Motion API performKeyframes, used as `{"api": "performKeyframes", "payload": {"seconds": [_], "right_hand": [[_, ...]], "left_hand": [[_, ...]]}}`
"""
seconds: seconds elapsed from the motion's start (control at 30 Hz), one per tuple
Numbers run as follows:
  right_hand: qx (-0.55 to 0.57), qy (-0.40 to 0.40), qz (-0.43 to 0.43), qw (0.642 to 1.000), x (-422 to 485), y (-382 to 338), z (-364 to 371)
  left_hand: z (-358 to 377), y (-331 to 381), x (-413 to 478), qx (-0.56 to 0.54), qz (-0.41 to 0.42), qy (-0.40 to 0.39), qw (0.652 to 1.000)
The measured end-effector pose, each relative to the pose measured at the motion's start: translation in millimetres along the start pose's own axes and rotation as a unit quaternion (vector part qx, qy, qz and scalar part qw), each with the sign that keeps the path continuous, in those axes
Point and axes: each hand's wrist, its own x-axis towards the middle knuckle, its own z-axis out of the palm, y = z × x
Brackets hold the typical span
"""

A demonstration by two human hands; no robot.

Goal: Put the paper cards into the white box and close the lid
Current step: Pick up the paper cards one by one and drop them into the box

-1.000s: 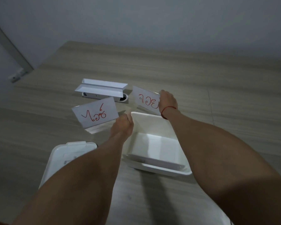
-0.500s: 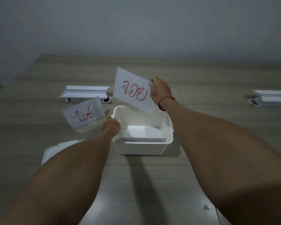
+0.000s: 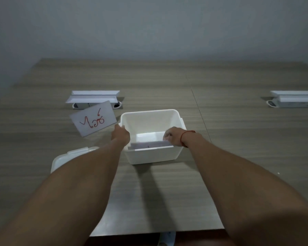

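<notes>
An open white box [image 3: 153, 156] stands in the middle of the wooden table. My right hand [image 3: 172, 136] reaches down inside it and pinches the right end of a paper card [image 3: 149, 144] that leans against the near wall. My left hand [image 3: 120, 134], just left of the box's rim, holds up a second white card [image 3: 93, 120] with red handwriting, tilted and facing me. The white lid [image 3: 73, 154] lies flat on the table at the lower left, partly hidden by my left forearm.
A white cable-port flap [image 3: 93, 99] stands open on the table behind the held card. A second such flap [image 3: 293, 99] sits at the far right. A seam in the tabletop [image 3: 196, 102] runs back from the box. The table's near edge [image 3: 158, 232] is close below.
My right hand has brought its red-lettered card down from above the box into it. The left hand and its card have stayed beside the box's left rim.
</notes>
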Motion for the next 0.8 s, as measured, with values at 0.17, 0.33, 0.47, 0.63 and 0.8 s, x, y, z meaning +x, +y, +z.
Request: {"api": "performKeyframes", "payload": {"seconds": [0.17,0.33,0.47,0.63,0.8], "right_hand": [[-0.025,0.009,0.005,1.000,0.8,-24.3,-7.3],[-0.047,0.104,-0.054,0.992,19.6,-86.8,-26.1],[-0.048,0.149,-0.088,0.984,46.6,-134.6,-31.5],[-0.073,0.162,-0.148,0.973,94.6,-193.6,-23.0],[-0.118,0.154,-0.188,0.963,141.8,-226.7,-12.0]], "left_hand": [[-10.6,-11.8,-0.5,-0.005,-0.021,0.014,1.000],[-37.0,-36.2,10.3,-0.030,-0.042,0.043,0.998],[-55.1,-50.7,23.3,-0.035,-0.048,0.062,0.996],[-70.8,-60.0,48.8,-0.040,-0.052,0.074,0.995],[-77.0,-61.5,73.9,-0.068,-0.017,0.041,0.997]]}}
